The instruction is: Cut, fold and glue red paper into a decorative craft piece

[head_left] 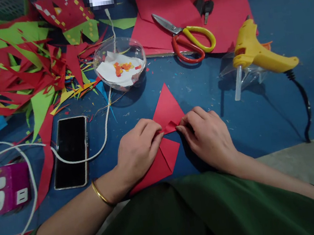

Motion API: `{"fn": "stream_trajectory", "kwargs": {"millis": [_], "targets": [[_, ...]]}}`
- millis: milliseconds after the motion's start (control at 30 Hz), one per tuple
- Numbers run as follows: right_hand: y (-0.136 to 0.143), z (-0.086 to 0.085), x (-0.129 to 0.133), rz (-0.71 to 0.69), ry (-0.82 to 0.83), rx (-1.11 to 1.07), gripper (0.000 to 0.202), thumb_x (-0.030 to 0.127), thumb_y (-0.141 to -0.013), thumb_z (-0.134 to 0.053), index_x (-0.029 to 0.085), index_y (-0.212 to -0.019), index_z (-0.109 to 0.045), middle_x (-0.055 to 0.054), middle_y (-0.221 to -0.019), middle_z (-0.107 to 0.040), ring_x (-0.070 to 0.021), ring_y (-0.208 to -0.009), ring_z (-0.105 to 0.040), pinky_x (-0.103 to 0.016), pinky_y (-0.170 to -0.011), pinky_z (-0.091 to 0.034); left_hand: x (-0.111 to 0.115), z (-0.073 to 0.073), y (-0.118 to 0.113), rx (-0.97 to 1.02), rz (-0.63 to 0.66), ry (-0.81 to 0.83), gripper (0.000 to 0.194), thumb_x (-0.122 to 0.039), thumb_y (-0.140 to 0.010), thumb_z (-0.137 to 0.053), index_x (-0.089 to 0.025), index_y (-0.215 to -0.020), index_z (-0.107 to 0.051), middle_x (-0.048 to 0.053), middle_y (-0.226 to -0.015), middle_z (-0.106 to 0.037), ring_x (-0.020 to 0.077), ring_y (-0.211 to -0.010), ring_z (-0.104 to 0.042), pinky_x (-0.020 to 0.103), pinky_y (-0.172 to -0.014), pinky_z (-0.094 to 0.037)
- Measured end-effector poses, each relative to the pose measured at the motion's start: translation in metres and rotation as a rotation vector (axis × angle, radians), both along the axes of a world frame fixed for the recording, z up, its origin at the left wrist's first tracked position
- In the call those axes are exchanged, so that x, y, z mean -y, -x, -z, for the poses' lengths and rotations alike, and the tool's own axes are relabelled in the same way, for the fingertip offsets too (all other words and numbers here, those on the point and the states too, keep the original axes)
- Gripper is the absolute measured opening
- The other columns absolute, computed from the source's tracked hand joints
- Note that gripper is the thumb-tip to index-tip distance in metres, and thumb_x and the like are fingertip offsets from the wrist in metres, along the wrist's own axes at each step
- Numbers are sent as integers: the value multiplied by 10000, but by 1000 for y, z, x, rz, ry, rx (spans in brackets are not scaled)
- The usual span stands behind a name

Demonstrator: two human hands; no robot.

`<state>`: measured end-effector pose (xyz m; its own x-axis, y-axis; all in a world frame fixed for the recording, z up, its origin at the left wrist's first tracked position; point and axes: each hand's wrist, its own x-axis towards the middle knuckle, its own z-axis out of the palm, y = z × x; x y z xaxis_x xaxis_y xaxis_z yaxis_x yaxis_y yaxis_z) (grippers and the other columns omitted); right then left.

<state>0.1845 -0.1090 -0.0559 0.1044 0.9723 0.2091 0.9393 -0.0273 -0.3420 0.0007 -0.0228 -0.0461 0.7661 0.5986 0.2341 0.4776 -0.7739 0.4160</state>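
Note:
A red paper triangle point(167, 106) lies on the blue table with its tip pointing away from me and a small fold along its near edge. My left hand point(141, 147) pinches the near left corner between thumb and fingers. At the near right corner, my right hand point(208, 136) pinches the same paper. Another folded red piece point(170, 151) rests just below the triangle, partly under my left hand and wrist.
Scissors point(176, 30) and keys point(205, 6) lie on red sheets point(230, 11) at the back. A yellow glue gun point(264, 53) is at right. Left are a clear bowl point(141, 67), phone point(70, 144), white cable point(107, 133), purple box point(12, 186) and paper scraps point(35, 72).

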Motion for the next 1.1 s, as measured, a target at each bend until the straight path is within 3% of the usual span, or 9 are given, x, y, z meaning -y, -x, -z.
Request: {"fn": "stream_trajectory", "kwargs": {"millis": [167, 300, 400, 667, 767, 867, 967, 1100], "targets": [[-1, 1, 0, 0, 13, -2, 231, 274, -1008, -498, 178, -818, -590, -48, -803, -617, -197, -682, -539, -343, -671, -316, 7, 4, 8, -181, 156, -196, 300, -227, -1038, -431, -231, -1253, -641, 21, -1042, -737, 150, -730, -657, 269, -566, -417], [0, 1, -1, 8, 21, -22, 191, 249, -983, -525, 188, -811, -580, -45, -794, -619, -199, -684, -537, -338, -667, -308, 11, 2, 11, -249, 280, -352, 380, -134, -1024, -350, -100, -1296, -613, 99, -1133, -735, 174, -667, -637, 336, -514, -396], [0, 2, -2, 9, 21, -40, 170, 240, -968, -542, 192, -808, -576, -54, -797, -627, -208, -706, -550, -334, -660, -304, 13, -3, 10, -259, 303, -413, 391, -98, -1011, -324, -33, -1281, -600, 134, -1132, -727, 195, -675, -631, 364, -522, -412], [-9, 4, 10, 79, -66, -40, 136, 203, -954, -552, 172, -846, -628, -88, -848, -672, -223, -726, -594, -340, -646, -379, 23, -3, 10, -371, 303, -417, 431, -107, -983, -366, 8, -1374, -506, 182, -1208, -672, 216, -765, -621, 370, -597, -468], [-7, 0, 22, -11, -192, -8, 186, 206, -990, -508, 144, -1083, -657, -102, -969, -741, -242, -848, -655, -374, -746, -447, 24, -3, 10, -376, 293, -404, 427, -125, -984, -382, -1, -1373, -505, 177, -1222, -665, 221, -787, -622, 371, -624, -479], [3, -2, 30, -222, -260, 60, 344, 204, -1020, -444, 64, -1303, -581, -155, -1156, -750, -273, -1125, -650, -437, -959, -453, 24, -3, 9, -363, 288, -399, 410, -142, -983, -395, -6, -1345, -529, 170, -1198, -671, 224, -796, -629, 372, -630, -479], [13, 1, 32, -331, -244, 115, 434, 271, -1031, -421, -15, -1321, -571, -227, -1283, -693, -308, -1255, -605, -476, -1089, -413, 25, -2, 8, -341, 295, -418, 387, -176, -995, -404, -3, -1298, -570, 169, -1156, -686, 223, -797, -640, 367, -632, -474], [18, 5, 33, -338, -182, 179, 490, 298, -1032, -396, -44, -1336, -572, -255, -1326, -661, -347, -1292, -587, -523, -1126, -394, 28, -3, 9, -342, 286, -467, 381, -174, -998, -398, -6, -1267, -609, 187, -1186, -692, 222, -801, -646, 363, -631, -458]]}}
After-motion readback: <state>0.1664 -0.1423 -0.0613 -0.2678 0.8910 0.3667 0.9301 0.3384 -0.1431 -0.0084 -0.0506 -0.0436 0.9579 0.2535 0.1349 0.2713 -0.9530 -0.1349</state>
